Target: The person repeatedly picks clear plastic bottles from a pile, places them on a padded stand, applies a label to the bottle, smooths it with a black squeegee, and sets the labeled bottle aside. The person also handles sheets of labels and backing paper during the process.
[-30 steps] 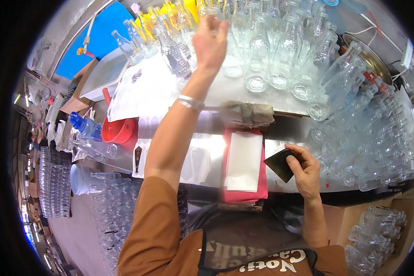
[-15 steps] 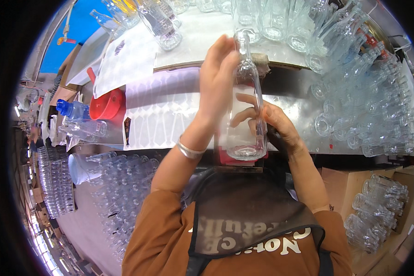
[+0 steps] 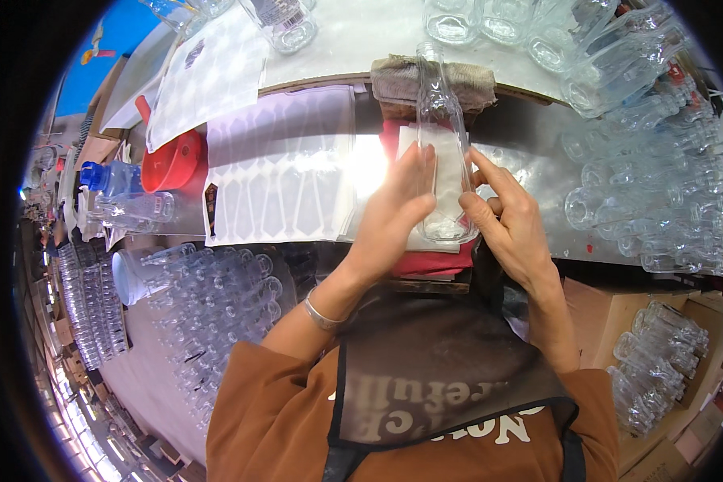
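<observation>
A clear glass bottle (image 3: 446, 173) lies lengthwise before me, its neck pointing away and its base toward me. Its neck rests over a rolled grey-beige cloth (image 3: 394, 79), and its body is above a red pad (image 3: 426, 264) with a white cloth on it. My left hand (image 3: 392, 210) is against the bottle's left side, with fingers along the glass and thumb near the lower body. On the opposite side my right hand (image 3: 510, 215) grips the body with thumb and bent fingers. Between them the two hands hold the bottle.
To the left lie a sheet of clear bottle-shaped stickers (image 3: 277, 173), a red scoop-like container (image 3: 171, 165) and a blue-capped plastic bottle (image 3: 116, 178). Clear bottles (image 3: 618, 201) crowd the right side. More bottles (image 3: 209, 305) stand lower left; a cardboard box (image 3: 610, 321) holds several.
The bottle has come down from a raised position onto the cloth. My left hand has moved from its neck to its lower body; my right hand has come round to its right side.
</observation>
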